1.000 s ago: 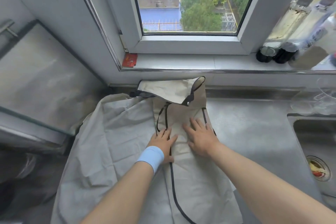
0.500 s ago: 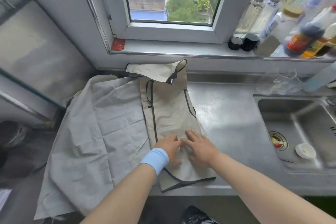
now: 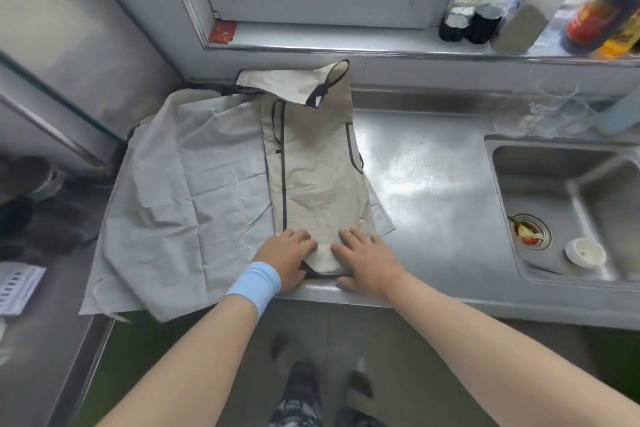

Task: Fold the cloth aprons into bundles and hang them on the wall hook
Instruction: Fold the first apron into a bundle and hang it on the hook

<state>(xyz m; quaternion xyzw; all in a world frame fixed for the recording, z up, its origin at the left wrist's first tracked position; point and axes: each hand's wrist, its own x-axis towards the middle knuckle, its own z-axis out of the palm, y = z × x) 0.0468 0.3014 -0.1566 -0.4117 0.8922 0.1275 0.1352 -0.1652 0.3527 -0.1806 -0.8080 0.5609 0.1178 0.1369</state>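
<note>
Left hand (image 3: 289, 258) and right hand (image 3: 367, 262) flat, fingers spread, pressing folded beige black-trimmed cloth apron (image 3: 313, 177) near steel tabletop (image 3: 433, 184) front edge, thumbs possibly tucked under hem, bare steel rightward.

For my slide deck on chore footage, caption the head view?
Both hands, left hand and right hand, press flat on a folded beige apron on a steel counter.

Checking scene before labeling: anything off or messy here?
Food scraps sit in the sink drain. The grey apron is rumpled and hangs over the counter edge. The beige apron has its top flopped over.
</note>
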